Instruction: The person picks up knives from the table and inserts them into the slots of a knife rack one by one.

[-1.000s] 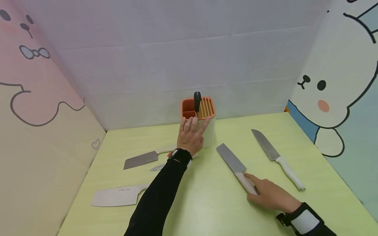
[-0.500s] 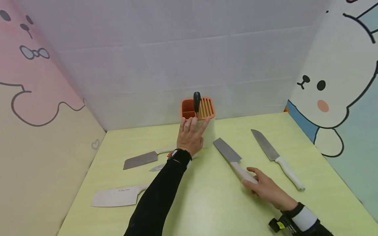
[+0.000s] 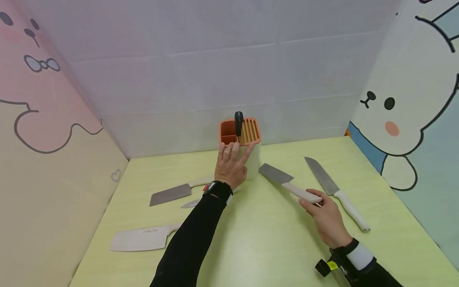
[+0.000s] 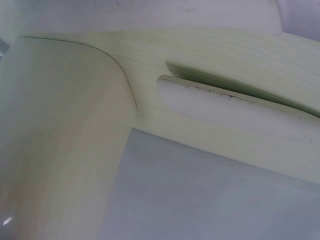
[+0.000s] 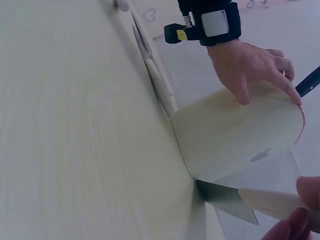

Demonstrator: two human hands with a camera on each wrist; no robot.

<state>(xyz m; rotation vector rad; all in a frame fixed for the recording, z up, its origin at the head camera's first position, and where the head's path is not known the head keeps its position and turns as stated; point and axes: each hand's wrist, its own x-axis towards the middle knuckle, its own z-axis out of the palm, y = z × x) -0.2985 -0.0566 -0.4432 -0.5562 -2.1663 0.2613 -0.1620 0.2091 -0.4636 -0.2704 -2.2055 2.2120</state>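
In the head view, my right hand (image 3: 328, 221) pinches the end of a kitchen knife's white handle. This kitchen knife (image 3: 276, 173) has a squared grey blade that slants down to the left, its tip by the base of the knife holder. My left hand (image 3: 230, 167) rests on the front of the white knife holder (image 3: 253, 163), fingers straight and spread, tips at the orange rim. The right wrist view shows the left hand (image 5: 250, 70) against the holder's side and the knife blade (image 5: 227, 200) close to its base. A black handle (image 3: 238, 122) stands up from the holder.
Right of the held knife lies another white-handled knife (image 3: 324, 175). On the left are a wide cleaver (image 3: 140, 239), a smaller cleaver (image 3: 171, 195) and a small pointed knife (image 3: 190, 204), partly hidden by the left arm. A pale wall (image 3: 172, 87) stands behind the table.
My right hand has shifted its hold to the knife's handle end and raised that end, swinging it up and right. The blade has moved slightly toward the holder. My left hand has stayed put.
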